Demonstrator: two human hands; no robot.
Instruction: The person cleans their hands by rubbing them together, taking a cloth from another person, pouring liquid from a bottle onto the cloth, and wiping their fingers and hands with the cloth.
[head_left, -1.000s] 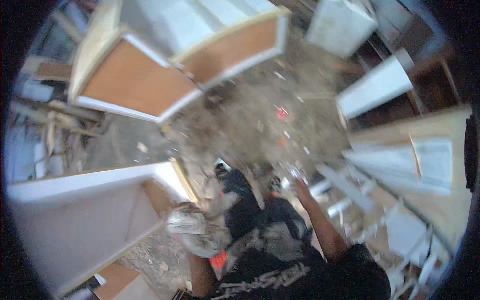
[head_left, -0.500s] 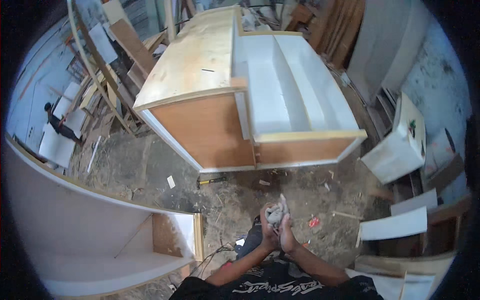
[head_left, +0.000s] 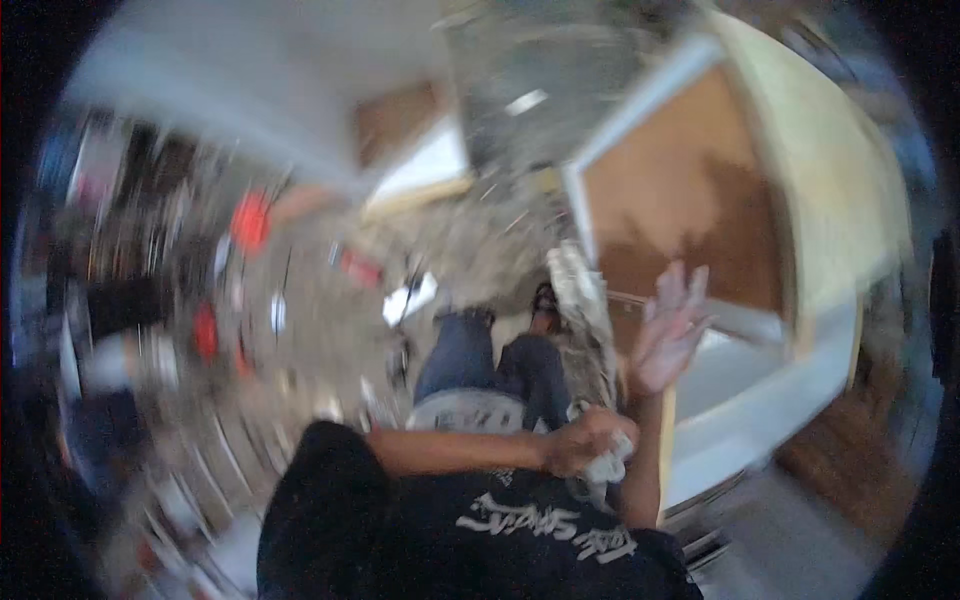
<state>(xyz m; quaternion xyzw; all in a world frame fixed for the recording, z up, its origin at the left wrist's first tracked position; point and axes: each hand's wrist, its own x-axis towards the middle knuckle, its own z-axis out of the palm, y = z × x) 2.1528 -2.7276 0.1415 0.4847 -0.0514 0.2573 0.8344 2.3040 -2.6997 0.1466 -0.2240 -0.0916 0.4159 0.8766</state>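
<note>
A grey rag [head_left: 585, 310] is gripped in my left hand [head_left: 590, 440], which is closed around it just in front of my shirt. Part of the rag bunches below the fist, and a longer part stretches up beside my legs. My right hand [head_left: 672, 330] is raised beyond the rag with its fingers spread and nothing in it. Behind that hand stands a large wooden cabinet with a brown side panel [head_left: 680, 190].
Motion smears much of the view. At the upper left stands another cabinet with a white interior [head_left: 420, 165]. On the littered floor lie a white piece [head_left: 410, 298], a red object [head_left: 360, 266] and an orange-red round object [head_left: 250, 220]. Blurred clutter fills the left side.
My view has swung left and down, so the large cabinet now stands at the right. The rag, bundled between both hands before, is now spread longer in my left hand; my right hand has come away.
</note>
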